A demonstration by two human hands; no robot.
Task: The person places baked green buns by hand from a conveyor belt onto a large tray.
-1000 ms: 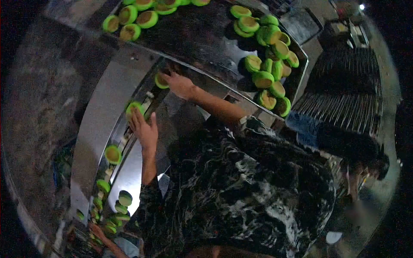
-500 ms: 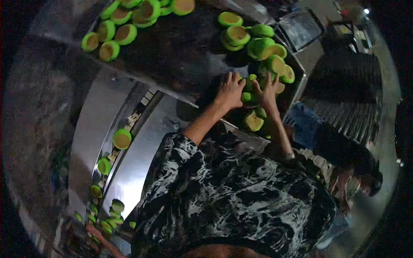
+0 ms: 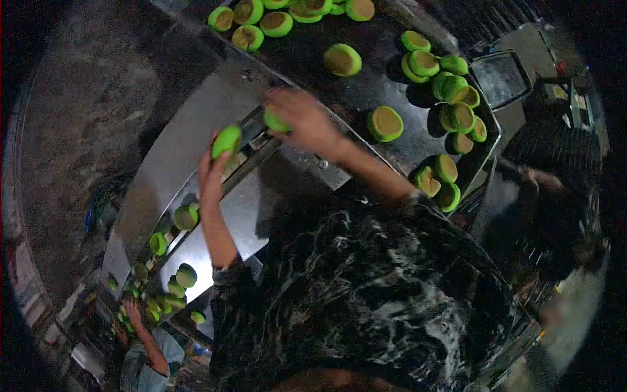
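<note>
My left hand (image 3: 212, 173) is closed around a round green piece (image 3: 227, 140), held upright over the narrow conveyor track (image 3: 251, 145). To its right, my right hand (image 3: 304, 121), smeared by motion, has its fingers over a second round green piece (image 3: 274, 122) at the same track. On the dark metal tray (image 3: 307, 62) lie several more such pieces, bright green on the outside with a brown face; one of these brown-faced pieces (image 3: 385, 124) sits apart near the tray's front edge. Farther down the track rides another green piece (image 3: 185, 217).
At lower left a co-worker's hand (image 3: 133, 315) is among several green pieces at the track's end. A shiny metal surface (image 3: 189, 251) borders the track. Another person (image 3: 535, 209) is at the right, and a rectangular pan (image 3: 499, 78) stands beyond the tray.
Both my hands have moved left from the tray's right-hand cluster to the track, each with a green piece. The view has shifted, and single pieces now stand apart on the tray.
</note>
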